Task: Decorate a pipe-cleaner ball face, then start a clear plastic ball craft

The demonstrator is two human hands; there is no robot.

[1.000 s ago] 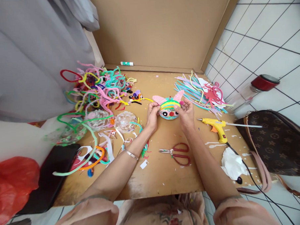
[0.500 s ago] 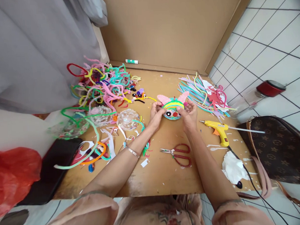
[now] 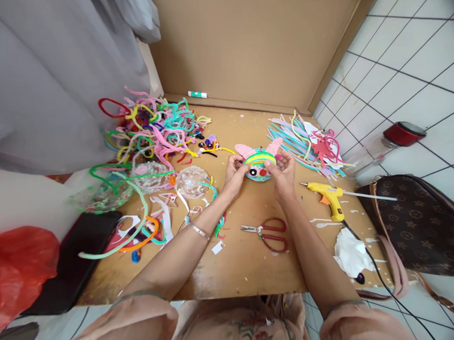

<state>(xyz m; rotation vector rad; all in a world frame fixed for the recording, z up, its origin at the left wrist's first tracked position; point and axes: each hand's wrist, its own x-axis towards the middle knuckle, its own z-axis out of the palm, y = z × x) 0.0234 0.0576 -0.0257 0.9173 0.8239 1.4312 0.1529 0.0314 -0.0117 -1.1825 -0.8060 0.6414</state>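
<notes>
Head-camera view: both hands, left hand (image 3: 234, 172) and right hand (image 3: 283, 171), still clasped the small round pipe-cleaner animal face with pink ears (image 3: 257, 163) above the wooden tabletop (image 3: 246, 269), barely shifted since a second earlier; red-handled scissors (image 3: 269, 234) and yellow glue gun (image 3: 328, 194) lay untouched nearby

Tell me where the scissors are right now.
The red-handled scissors lie flat on the wooden table in the head view, between the person's two forearms, nearer the right one, left of the yellow glue gun.
</notes>
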